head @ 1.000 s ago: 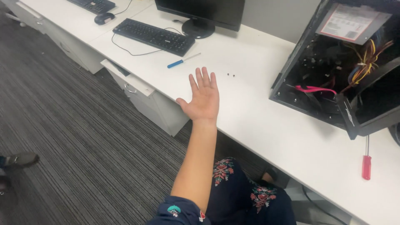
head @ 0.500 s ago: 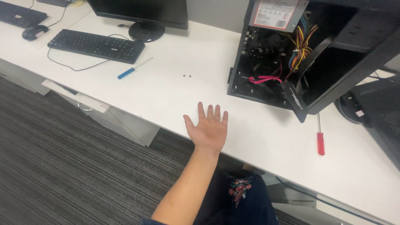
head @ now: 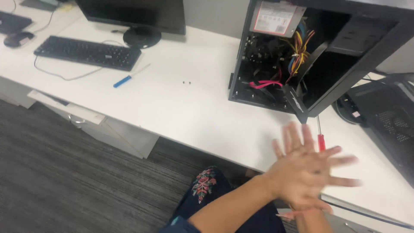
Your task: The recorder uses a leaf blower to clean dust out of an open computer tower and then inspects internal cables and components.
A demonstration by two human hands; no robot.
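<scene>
the left hand [head: 302, 172] and the right hand [head: 297, 142] were pressed together over the near edge of the long white desk [head: 185, 108], one laid across the other, fingers spread and blurred. neither hand held anything. the left forearm came in from lower left, the right wrist from below; which palm lay on top could not be told for sure through the blur.

nearest to them lay a slim screwdriver with a red handle [head: 321, 141], flat on the desk just behind the fingertips, its metal shaft pointing away toward the open black computer tower case [head: 345, 56]. the fingers partly hid the lower end of the handle. the case stood upright with its side panel off, showing a grey power supply [head: 276, 17] at the top, a bundle of yellow, red and blue wires [head: 299, 51] and a flat pink cable [head: 265, 84] lower down.

to the right a black perforated panel [head: 388, 121] lay on the desk. well apart to the left were two tiny dark screws [head: 186, 82], a small screwdriver with a blue handle [head: 123, 80], a black keyboard [head: 86, 52], a black monitor on its round stand [head: 133, 17] and a dark mouse [head: 17, 39]. below the desk, grey striped carpet [head: 64, 181] and dark trousers with floral embroidery [head: 205, 185] showed.
</scene>
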